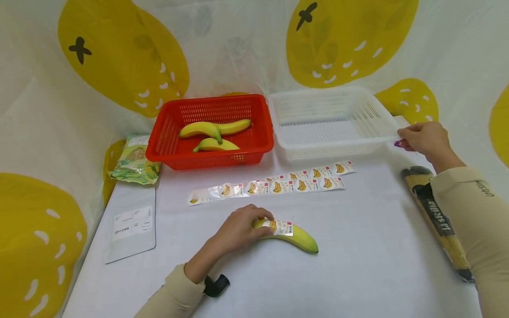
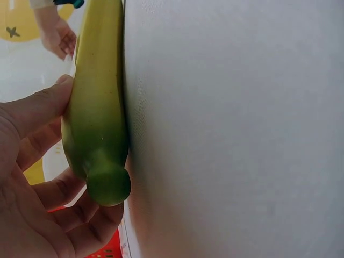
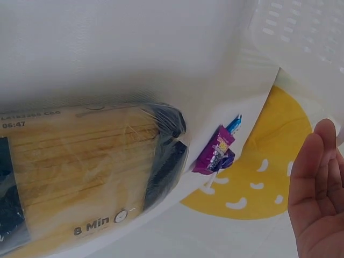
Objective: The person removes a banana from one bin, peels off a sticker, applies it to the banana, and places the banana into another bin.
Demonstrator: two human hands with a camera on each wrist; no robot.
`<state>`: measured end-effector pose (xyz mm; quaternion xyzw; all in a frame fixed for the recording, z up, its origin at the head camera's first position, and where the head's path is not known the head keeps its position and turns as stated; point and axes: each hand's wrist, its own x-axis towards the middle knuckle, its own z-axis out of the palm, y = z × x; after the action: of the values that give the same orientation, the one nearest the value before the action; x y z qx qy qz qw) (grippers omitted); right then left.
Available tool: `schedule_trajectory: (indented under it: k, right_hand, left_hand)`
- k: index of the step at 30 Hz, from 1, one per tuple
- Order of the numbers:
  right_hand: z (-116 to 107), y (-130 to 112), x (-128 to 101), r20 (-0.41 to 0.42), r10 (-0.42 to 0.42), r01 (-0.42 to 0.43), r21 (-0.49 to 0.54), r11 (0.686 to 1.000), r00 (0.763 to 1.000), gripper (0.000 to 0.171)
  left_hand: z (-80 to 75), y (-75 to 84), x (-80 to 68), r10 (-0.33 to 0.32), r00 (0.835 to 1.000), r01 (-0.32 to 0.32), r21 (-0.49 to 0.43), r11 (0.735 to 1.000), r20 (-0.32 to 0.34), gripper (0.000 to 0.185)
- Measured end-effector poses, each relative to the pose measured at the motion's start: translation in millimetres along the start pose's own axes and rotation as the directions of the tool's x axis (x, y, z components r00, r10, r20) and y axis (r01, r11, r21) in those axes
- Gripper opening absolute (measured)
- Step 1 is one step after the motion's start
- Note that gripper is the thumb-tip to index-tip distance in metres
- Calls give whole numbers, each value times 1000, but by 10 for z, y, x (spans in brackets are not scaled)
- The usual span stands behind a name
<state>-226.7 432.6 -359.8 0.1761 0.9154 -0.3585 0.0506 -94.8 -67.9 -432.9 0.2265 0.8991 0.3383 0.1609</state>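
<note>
On the white table, my left hand (image 1: 242, 227) grips a yellow-green banana (image 1: 304, 240) near one end. A white label (image 1: 284, 228) printed with bananas lies along its upper side. The left wrist view has the thumb and fingers around the banana (image 2: 99, 107), its green stem end toward the camera. At the far right, my right hand (image 1: 425, 139) holds the front right corner of a white plastic basket (image 1: 334, 145) at the rim. Fingertips of the right hand (image 3: 320, 193) meet the basket's edge in the right wrist view; their exact grip is partly hidden.
A red basket (image 1: 210, 160) with three bananas stands left of the white one. Label strips (image 1: 274, 187) lie before them. A food packet (image 1: 137, 161) and white pouch (image 1: 133, 229) lie left. Spaghetti (image 1: 439, 221) lies under the right forearm, near purple-wrapped candy (image 3: 215, 150).
</note>
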Motion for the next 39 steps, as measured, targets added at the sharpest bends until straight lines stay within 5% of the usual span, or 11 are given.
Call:
schedule_trajectory:
  k: [9,16,21,25,31,39]
  right_hand:
    - [-7,59,-91,-16,16,-16,14,1000,1000,68]
    - [65,52,-159,-24,-3,4,47,999,1000,65]
    - [93,54,-214,-29,-15,16,46,999,999,64]
    - [105,66,-280,-44,-14,16,43,999,999,63]
    - [200,40,-407,-50,-12,14,43,999,999,62]
    - [375,-63,-605,-49,-41,42,23,999,998,59]
  left_hand:
    - [-101,41,39,55,998,-56,-53,997,-11,25]
    - [-503,275,232,90,992,-103,-138,985,-93,28]
    - [-832,528,612,128,978,-160,-195,968,-168,34]
    - [-954,776,1047,138,970,-179,-204,962,-201,32]
    - [-841,1044,1608,107,976,-145,-199,969,-191,31]
    - [-614,1108,1965,26,988,-53,-175,983,-153,30]
